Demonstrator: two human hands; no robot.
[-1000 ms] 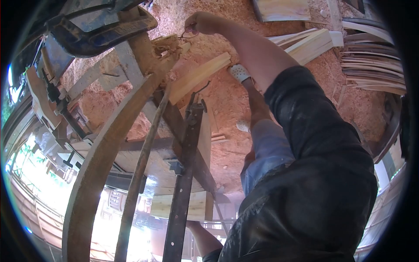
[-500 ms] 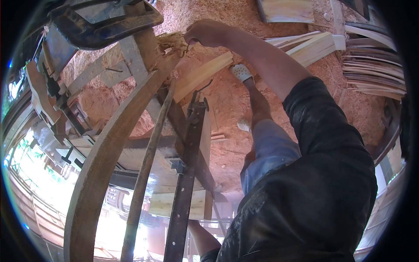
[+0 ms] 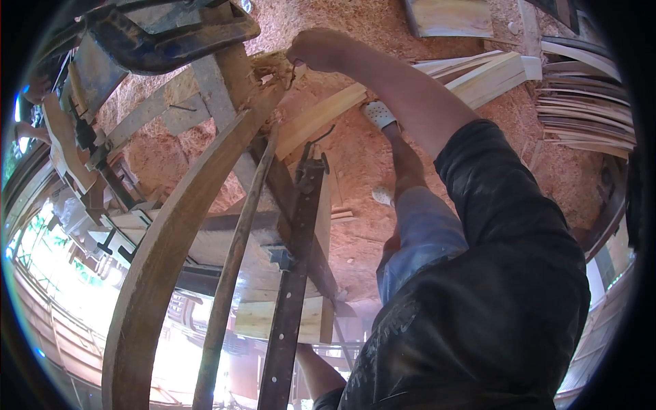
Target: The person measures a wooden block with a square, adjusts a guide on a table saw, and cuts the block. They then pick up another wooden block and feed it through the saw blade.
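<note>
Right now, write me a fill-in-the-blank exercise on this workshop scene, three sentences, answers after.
1. The right hand is closed on a clump of shavings at the tip of a long beam that is ___, not straight.
2. The floor is covered in ___.
3. The shoe beside the light plank is ___ in colour.

Missing words: curved; sawdust; white.

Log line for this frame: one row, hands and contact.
right hand: curled onto fibre wad at curved beam tip | left hand: out of view | nearby: metal clamp bar, sawdust floor
</note>
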